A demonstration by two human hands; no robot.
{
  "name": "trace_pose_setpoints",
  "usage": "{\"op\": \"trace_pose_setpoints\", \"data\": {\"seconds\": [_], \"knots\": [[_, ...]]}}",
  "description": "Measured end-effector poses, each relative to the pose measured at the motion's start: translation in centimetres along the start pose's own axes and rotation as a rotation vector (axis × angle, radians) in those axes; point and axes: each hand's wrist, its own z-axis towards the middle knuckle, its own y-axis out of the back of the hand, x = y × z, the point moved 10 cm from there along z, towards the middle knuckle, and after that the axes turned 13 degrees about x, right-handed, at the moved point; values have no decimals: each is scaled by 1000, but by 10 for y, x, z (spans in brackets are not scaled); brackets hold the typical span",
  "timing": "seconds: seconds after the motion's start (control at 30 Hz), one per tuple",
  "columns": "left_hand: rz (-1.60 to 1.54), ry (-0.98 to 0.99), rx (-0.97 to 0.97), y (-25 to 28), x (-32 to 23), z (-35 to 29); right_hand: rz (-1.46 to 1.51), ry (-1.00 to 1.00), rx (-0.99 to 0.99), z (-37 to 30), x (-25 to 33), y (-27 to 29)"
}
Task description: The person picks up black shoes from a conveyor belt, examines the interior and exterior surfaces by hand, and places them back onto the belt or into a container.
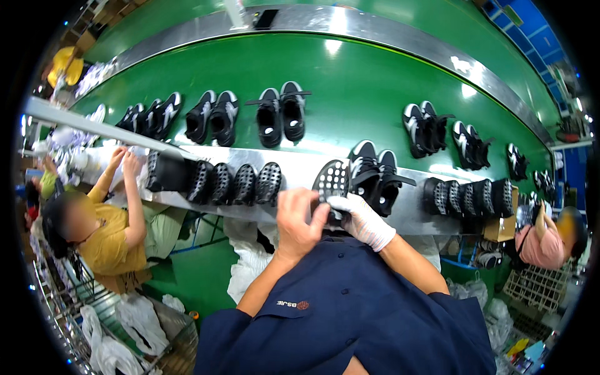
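Close in front of me is a black shoe-shaped piece full of round holes (331, 179), its toe pointing away. My right hand (367, 224), in a white knit glove, is closed on its near end. At its near left edge is my bare left hand (296, 220), with bent fingers and thumb closed on the piece; the fingertips are slightly smeared. Just right of the piece stands a pair of black-and-white sneakers (375, 178) with a strap sticking out. Where the near end meets my hands, it is mostly hidden.
Perforated black pieces line the metal ledge to the left (244, 184) and right (470, 197). Beyond it, sneaker pairs (281, 115) sit on a green surface (356, 81). A person in yellow (115, 240) works at left, another in pink (542, 245) at right. White plastic bags (247, 269) hang below.
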Motion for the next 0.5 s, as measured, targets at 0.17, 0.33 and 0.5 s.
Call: {"op": "trace_pose_setpoints", "data": {"seconds": [0.17,0.33,0.5], "knots": [[-1225,491,533,-132,45,35,-386,-137,132,-41,3,24],[-910,554,239,-157,47,40,-1535,47,-446,-103,71,24],[-821,569,198,-179,31,39,-1467,59,-515,-118,62,58]]}}
